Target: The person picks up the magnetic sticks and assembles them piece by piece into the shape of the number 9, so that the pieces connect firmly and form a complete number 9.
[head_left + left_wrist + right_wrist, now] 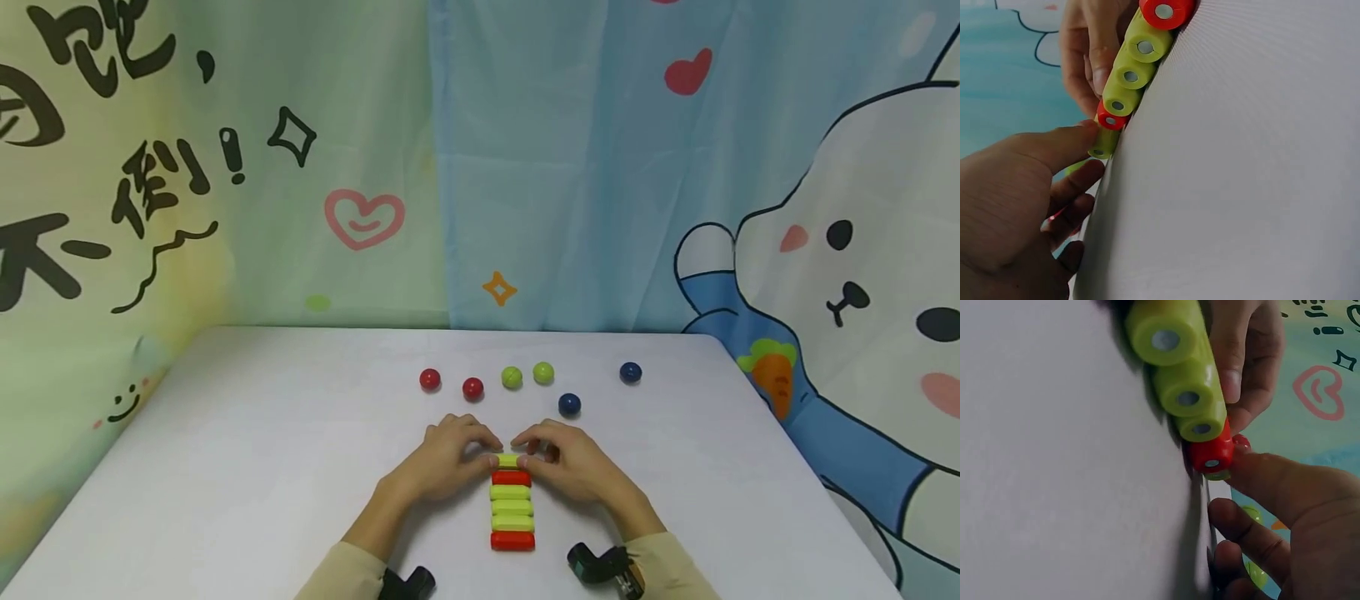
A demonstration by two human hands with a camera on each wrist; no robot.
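- Thumbs of the left hand [447, 454] and the right hand [573, 458] press opposite ends of the far yellow-green rod [507, 461], fingers bent just beyond; both hands appear to pinch it, at the row's far end.
- Uneven thumb pressure would likely skew that rod against the neighbouring red rod [512, 477].
- A hard push toward the person could buckle the row, its three middle yellow-green rods [512, 507] and near red rod [513, 542] lying on a smooth-looking white table [262, 458].
- A stray right finger might set the nearer blue ball [569, 405] rolling.
- Rods look like glossy plastic, stubby and round-edged, with grey, metallic-looking end discs [1130, 76]; the ball is shiny too.
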